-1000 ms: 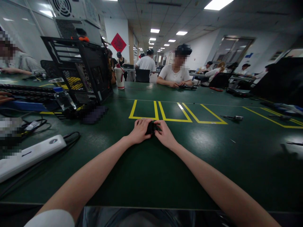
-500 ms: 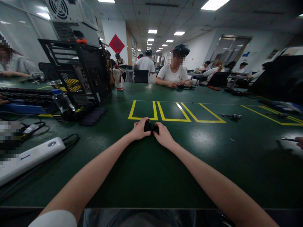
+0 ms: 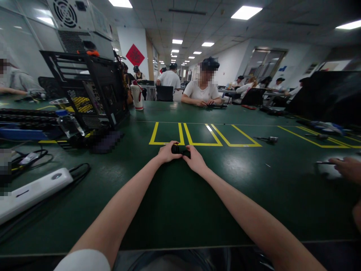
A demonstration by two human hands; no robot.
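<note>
A small black part point(image 3: 175, 149) is sitting in the left hand point(image 3: 166, 153), that hand's fingers gripping its sides, and just beside it at three o'clock the right hand point(image 3: 195, 160) is holding a second black part point(image 3: 186, 153) between narrowly spaced fingers. On the green worktop point(image 3: 180, 210), yellow tape outlines point(image 3: 204, 144) are lying just beyond at twelve o'clock, a white power strip point(image 3: 36, 192) is lying between eight and nine, a computer case point(image 3: 97, 92) is standing at ten, and another person's hand point(image 3: 348, 168) is holding a thin tool point(image 3: 324, 163) at three.
</note>
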